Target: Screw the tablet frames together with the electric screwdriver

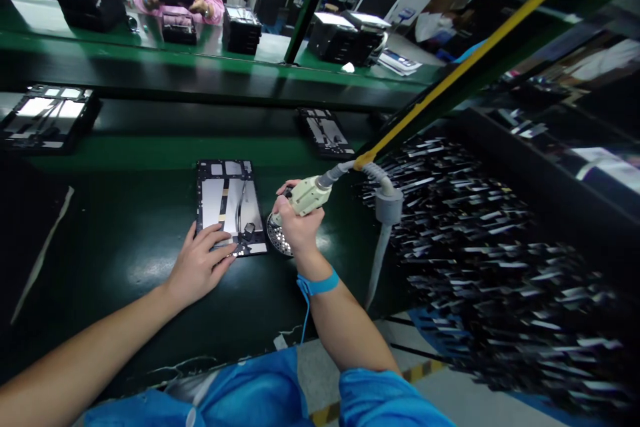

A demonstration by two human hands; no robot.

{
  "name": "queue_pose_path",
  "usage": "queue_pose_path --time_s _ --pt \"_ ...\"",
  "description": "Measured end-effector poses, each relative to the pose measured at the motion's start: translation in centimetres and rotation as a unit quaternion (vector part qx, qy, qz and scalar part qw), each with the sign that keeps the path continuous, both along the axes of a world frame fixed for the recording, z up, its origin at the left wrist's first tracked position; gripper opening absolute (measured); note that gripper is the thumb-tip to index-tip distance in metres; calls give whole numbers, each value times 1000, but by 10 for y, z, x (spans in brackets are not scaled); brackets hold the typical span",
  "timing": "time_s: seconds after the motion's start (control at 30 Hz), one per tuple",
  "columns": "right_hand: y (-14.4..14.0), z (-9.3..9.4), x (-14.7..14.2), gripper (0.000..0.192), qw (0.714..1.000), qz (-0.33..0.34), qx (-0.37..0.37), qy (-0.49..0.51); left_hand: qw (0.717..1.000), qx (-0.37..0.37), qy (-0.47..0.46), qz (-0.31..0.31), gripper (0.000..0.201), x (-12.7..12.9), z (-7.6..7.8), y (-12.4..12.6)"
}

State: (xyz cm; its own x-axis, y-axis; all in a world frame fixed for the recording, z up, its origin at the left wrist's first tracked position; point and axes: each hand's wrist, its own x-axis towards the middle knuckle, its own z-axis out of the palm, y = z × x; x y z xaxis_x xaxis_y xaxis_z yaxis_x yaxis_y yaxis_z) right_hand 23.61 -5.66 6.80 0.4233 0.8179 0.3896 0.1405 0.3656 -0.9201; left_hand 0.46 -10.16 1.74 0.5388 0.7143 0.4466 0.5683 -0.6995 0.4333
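Open tablet chassis (pixel 229 205) under flat left hand (pixel 200 265), right-hand (pixel 296 227) grip around electric screwdriver (pixel 309 195), dark green bench (pixel 125 240).

Blue sleeves, wrist strap (pixel 318 283) (corded)

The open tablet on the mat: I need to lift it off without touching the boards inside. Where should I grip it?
Probably by the long outer edges of the tablet, pinching the frame from left and right: it lies flat, insides up, and the left hand covers its near corner.
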Motion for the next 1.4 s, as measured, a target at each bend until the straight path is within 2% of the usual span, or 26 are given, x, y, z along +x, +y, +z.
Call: queue_pose_path --time_s 0.2,0.37,0.5,0.7,1.03,1.4 --pt "-9 15 -11 21 999 12 35 24 1000 -18 -14 5 19 2 -1 0" --pt "-29 19 -41 26 990 124 37 47 999 -43 -18 0 31 1 -1 0" --pt "-40 15 -59 27 978 200 25 49 998 -56 -17 -2 30 0 0 1" --pt "-42 8 -64 27 980 199 -12 25 997 -71 -15 -4 30 1 1 0" --pt "-43 6 -65 27 976 216 -19 23 997 -72 -11 -2 31 1 3 0" --pt "-44 -3 -65 30 971 238 -24 -5 999 -49 2 2 26 1 -3 0"
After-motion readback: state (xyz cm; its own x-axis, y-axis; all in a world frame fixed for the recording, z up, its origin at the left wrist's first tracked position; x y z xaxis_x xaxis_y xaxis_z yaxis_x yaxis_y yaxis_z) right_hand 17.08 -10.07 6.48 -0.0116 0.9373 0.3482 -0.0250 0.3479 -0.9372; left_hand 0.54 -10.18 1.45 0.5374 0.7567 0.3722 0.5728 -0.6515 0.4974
